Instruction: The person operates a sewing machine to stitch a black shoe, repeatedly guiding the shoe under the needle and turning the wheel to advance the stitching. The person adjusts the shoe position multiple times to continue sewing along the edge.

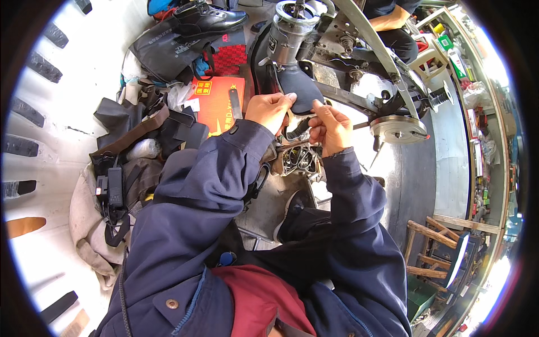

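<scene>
I have both hands up at the sewing machine's silver cylinder, where a flat blue-grey piece lies with its far end at the cylinder's foot and its rounded end toward me. My left hand pinches the piece's left edge, thumb against forefinger; my right hand is narrowed too, holding the rounded end near its right corner. Right of that hand I see the machine's round metal wheel. Left of my left hand is a red-orange box, a dark strip lying along its right edge; crumpled clear plastic is by its upper left corner.
</scene>
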`<state>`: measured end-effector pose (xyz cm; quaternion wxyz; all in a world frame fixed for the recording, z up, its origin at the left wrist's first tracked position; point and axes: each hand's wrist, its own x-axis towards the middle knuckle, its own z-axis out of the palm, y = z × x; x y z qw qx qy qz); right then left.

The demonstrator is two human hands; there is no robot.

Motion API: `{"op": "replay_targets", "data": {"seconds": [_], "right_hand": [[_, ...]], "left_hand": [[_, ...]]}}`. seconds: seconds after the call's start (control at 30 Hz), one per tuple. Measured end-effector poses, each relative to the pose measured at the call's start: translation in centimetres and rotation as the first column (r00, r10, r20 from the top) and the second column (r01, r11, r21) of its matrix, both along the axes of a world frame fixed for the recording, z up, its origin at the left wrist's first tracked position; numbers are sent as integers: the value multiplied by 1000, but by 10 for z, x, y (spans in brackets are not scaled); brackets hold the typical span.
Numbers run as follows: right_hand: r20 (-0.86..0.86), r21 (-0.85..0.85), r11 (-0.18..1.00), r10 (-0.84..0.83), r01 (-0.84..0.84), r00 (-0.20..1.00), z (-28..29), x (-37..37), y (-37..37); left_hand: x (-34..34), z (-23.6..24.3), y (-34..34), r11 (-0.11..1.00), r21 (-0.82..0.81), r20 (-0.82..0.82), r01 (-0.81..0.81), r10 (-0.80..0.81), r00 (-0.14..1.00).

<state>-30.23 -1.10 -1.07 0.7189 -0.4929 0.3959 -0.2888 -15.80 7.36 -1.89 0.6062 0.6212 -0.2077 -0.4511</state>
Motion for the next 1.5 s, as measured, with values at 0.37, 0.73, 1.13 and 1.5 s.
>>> {"op": "replay_targets", "data": {"seconds": [0.37,0.73,1.13,1.5], "right_hand": [[-119,-158,987,-44,25,992,-12,14,10],[62,-69,995,-62,66,996,-18,17,11],[187,3,986,-163,165,969,-27,24,20],[131,-125,973,-178,194,975,-34,28,29]], "left_hand": [[-1,-4,-2,1000,-15,-28,-14,14,1000],[-1,-4,1,999,-18,2,38,-38,999],[-2,-6,40,950,311,878,36,-301,373],[-10,-49,5,998,6,-456,-56,53,889]]}}
